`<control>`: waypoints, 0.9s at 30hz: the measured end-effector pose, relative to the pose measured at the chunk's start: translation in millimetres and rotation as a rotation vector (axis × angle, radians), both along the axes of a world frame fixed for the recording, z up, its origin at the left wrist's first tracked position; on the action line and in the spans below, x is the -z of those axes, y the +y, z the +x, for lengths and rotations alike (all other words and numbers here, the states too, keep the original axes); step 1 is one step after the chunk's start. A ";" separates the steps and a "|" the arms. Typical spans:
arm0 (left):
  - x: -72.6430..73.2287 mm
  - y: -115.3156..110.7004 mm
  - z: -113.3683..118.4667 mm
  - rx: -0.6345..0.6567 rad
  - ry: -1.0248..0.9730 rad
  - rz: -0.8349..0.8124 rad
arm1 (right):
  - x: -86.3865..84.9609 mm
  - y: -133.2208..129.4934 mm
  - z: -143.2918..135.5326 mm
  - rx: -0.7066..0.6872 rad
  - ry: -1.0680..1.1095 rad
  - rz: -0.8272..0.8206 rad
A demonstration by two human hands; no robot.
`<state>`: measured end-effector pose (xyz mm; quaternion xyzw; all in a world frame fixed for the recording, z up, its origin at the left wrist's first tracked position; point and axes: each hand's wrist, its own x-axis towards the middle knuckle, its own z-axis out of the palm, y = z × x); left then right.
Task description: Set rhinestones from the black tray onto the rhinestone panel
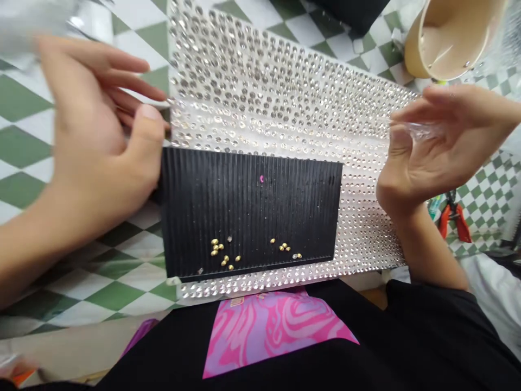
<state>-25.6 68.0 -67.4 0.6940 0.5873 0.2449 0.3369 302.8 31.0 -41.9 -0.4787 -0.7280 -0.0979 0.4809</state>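
A black ridged tray (252,212) lies on a sheet studded with rows of clear rhinestones (285,92). Several small gold stones (215,247) and a few clear ones rest near the tray's lower edge, and a tiny pink piece (261,178) sits higher up. My left hand (106,119) is at the left edge of the sheet and tray, its thumb and fingers apart around the sheet's edge; whether it grips is hard to tell. My right hand (439,141) is over the sheet's right side, palm turned up, with a thin piece of clear film (425,130) between thumb and fingers.
A cream cup (451,43) stands at the upper right. Red-handled pliers (455,220) lie at the right on the green and white checked cloth (130,288). A black object (354,13) is at the top, with clear plastic at the upper left.
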 end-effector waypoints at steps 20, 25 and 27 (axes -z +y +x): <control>-77.8 -87.6 46.8 0.307 0.247 0.847 | -60.2 -64.6 -17.2 -0.485 0.895 -1.030; -80.4 -124.4 88.3 0.430 0.048 0.819 | -59.8 -85.4 -37.9 -0.694 1.083 -1.133; -75.4 -128.5 102.5 0.359 -0.059 0.831 | -61.4 -91.4 -45.2 -0.775 1.133 -1.168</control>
